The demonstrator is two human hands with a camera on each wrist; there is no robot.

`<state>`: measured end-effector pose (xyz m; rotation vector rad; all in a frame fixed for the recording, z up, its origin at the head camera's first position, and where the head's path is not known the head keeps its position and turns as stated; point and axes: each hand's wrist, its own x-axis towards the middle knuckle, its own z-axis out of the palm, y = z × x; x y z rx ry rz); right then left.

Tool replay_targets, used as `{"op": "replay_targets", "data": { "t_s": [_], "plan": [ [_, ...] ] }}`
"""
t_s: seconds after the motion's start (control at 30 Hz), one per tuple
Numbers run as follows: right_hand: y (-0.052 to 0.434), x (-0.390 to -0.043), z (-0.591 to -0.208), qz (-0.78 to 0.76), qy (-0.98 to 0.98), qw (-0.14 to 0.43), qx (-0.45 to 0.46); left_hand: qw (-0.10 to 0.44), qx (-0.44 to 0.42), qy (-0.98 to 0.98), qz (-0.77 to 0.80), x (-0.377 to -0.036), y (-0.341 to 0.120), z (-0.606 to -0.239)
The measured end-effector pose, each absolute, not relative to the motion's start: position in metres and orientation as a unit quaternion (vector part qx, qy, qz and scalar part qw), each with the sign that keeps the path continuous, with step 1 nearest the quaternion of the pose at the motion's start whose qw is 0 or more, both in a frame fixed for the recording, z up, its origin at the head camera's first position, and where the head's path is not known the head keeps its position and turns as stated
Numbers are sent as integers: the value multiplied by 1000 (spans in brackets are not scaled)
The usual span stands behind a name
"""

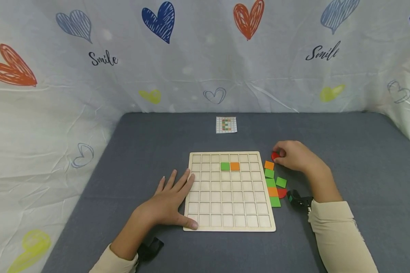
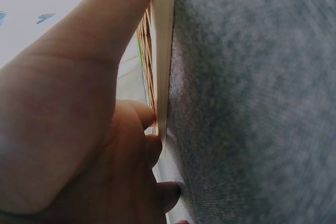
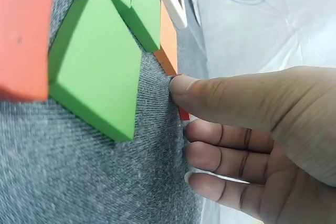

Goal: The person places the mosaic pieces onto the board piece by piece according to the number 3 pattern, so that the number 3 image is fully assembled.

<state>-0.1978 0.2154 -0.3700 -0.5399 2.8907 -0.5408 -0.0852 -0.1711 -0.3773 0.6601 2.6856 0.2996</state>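
A pale wooden grid board (image 1: pixel 226 209) lies flat on the table, with a green square tile (image 1: pixel 224 166) and an orange square tile (image 1: pixel 234 166) side by side in its second row. My left hand (image 1: pixel 169 203) rests along the board's left edge, fingers spread, thumb on the near left corner. Beyond the board's far right corner, my right hand (image 1: pixel 295 157) pinches a red tile (image 1: pixel 275 156) between thumb and fingers. The right wrist view shows the thumb on this red tile (image 3: pixel 184 114), low over the cloth; the thumb hides part of it.
Several loose tiles lie along the board's right side: green (image 1: pixel 281 182), orange (image 1: pixel 268 165) and a red one with a curved edge (image 1: pixel 282 193). A small printed pattern card (image 1: pixel 226 125) lies behind the board on the grey cloth (image 1: pixel 150 151). A heart-printed curtain (image 1: pixel 188 57) hangs behind.
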Motion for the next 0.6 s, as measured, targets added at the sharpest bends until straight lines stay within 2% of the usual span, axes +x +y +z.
{"op": "replay_targets", "data": {
  "t_s": [0.6],
  "plan": [
    [221,-198,-371,-201,960,72,-181,174,236,950,108,-84,-171,-376]
  ]
}}
